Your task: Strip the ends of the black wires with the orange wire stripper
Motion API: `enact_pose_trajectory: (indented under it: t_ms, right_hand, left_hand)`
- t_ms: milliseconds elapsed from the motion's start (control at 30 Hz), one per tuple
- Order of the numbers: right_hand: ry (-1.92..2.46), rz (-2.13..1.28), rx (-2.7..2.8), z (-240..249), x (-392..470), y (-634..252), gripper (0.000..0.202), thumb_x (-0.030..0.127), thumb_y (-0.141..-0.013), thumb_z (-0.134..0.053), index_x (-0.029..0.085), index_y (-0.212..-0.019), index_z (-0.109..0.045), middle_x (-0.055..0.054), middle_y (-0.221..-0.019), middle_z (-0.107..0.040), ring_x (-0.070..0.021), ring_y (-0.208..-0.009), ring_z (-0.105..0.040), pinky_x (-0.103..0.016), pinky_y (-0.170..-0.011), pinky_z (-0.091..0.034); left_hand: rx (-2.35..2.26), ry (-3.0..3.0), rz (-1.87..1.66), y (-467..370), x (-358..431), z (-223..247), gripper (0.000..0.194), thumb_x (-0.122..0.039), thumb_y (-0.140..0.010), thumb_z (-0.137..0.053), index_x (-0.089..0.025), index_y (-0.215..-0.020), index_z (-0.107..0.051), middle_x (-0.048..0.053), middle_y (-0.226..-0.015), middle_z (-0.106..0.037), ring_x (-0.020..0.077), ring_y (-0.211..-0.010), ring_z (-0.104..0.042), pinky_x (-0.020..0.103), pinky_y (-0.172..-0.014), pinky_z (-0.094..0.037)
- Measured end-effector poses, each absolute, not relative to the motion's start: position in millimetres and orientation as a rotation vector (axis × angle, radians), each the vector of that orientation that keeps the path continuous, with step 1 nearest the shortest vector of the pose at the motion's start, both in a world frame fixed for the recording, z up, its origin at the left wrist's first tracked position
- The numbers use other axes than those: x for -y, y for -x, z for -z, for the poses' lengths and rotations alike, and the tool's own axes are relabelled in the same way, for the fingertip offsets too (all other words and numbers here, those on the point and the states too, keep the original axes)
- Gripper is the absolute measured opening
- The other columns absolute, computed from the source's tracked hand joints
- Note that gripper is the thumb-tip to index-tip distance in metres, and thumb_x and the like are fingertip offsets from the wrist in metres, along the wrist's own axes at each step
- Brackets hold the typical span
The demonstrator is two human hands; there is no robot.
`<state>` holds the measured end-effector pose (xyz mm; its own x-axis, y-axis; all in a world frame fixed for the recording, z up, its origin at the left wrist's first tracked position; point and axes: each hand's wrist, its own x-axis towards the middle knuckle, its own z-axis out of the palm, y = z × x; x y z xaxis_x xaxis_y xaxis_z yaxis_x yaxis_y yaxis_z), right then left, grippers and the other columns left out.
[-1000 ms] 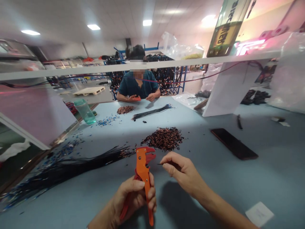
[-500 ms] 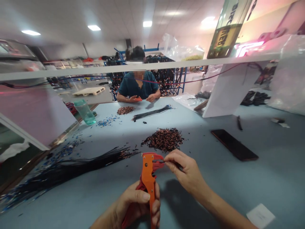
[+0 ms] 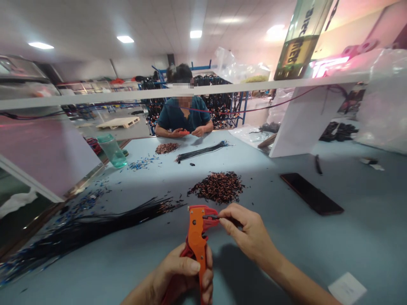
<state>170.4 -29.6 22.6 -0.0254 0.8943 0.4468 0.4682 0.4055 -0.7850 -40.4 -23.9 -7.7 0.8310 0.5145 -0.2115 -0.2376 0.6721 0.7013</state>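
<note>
My left hand (image 3: pixel 187 271) is wrapped round the handles of an orange and red wire stripper (image 3: pixel 197 231), held upright with its jaws pointing right. At those jaws, my right hand (image 3: pixel 244 226) pinches a thin black wire (image 3: pixel 216 217) between thumb and fingertips, one end lying in the jaw opening. Most of the wire is hidden by the fingers. Just beyond the tool lies a heap of short black and copper-coloured wire bits (image 3: pixel 219 187). A bundle of long black wires (image 3: pixel 104 228) stretches across the table to the left of my left hand.
Across the table a person (image 3: pixel 183 114) holds a red tool (image 3: pixel 183 132). A second wire bundle (image 3: pixel 203 151), a copper-coloured pile (image 3: pixel 167 148) and a green bottle (image 3: pixel 112 151) lie farther back. A phone (image 3: pixel 311 193) and white paper (image 3: pixel 347 289) are at right. A shelf (image 3: pixel 229 88) spans overhead.
My hands, the wire stripper and the wire keep almost the same position. The person opposite has brought a free hand closer to the red tool. The view has shifted very slightly.
</note>
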Motion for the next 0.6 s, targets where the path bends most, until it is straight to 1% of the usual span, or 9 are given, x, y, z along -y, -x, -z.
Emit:
enact_pose_trajectory:
  t_ms: [233, 467, 600]
  right_hand:
    - [1.196, -0.475, 1.685, -21.8, 30.1, -170.1, 0.017, 0.018, -0.089, -0.053, 0.019, -0.08, -0.067, -0.002, -0.072, -0.063, -0.0149, -0.063, -0.056, -0.025, -0.06, -0.043]
    - [1.225, -0.494, 1.695, -21.7, 30.2, -170.6, 0.015, 0.02, -0.089, -0.054, 0.021, -0.081, -0.067, 0.0, -0.066, -0.061, -0.0147, -0.059, -0.056, -0.026, -0.058, -0.043]
    - [1.198, -0.508, 1.689, -20.5, 29.3, -171.2, 0.016, 0.02, -0.091, -0.053, 0.021, -0.081, -0.067, -0.001, -0.067, -0.061, -0.0147, -0.061, -0.057, -0.026, -0.058, -0.043]
  left_hand:
    - [-0.425, -0.724, -0.433, 38.8, 22.9, 4.7, 0.028, -0.028, -0.069, -0.067, -0.012, -0.091, -0.064, 0.004, -0.065, -0.062, 0.0187, -0.057, -0.064, 0.036, -0.065, -0.05]
    - [-0.439, -0.723, -0.432, 39.1, 23.1, 5.9, 0.028, -0.028, -0.068, -0.068, -0.012, -0.091, -0.064, 0.004, -0.065, -0.062, 0.0189, -0.058, -0.064, 0.035, -0.064, -0.05]
    - [-0.442, -0.719, -0.431, 39.0, 23.3, 5.8, 0.028, -0.028, -0.068, -0.068, -0.012, -0.09, -0.064, 0.004, -0.064, -0.063, 0.0186, -0.057, -0.064, 0.035, -0.064, -0.05]
